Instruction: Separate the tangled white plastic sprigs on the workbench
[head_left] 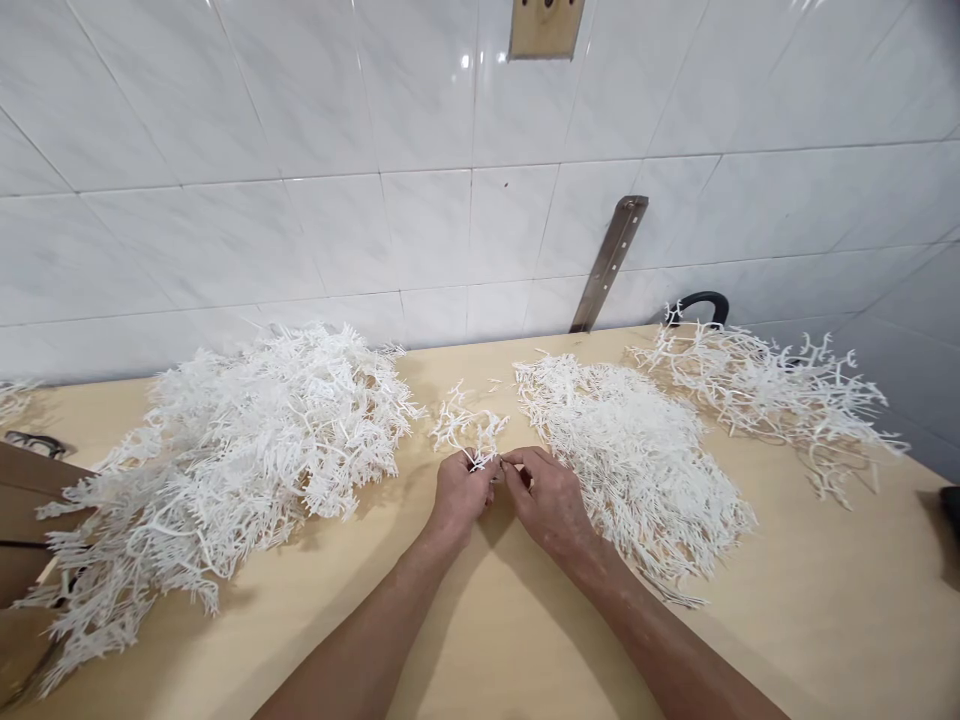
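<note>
White sprig [482,460] in left hand [460,496], right hand [551,497] pinched narrow, tabletop [499,610] room between heaps [277,430]

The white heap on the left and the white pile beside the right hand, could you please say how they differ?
The left heap is larger; the pile beside the right hand is smaller and more compact. The left heap shows branching pieces; the pile, mostly thin, separate strands. Both are white and lie on the table.
</note>
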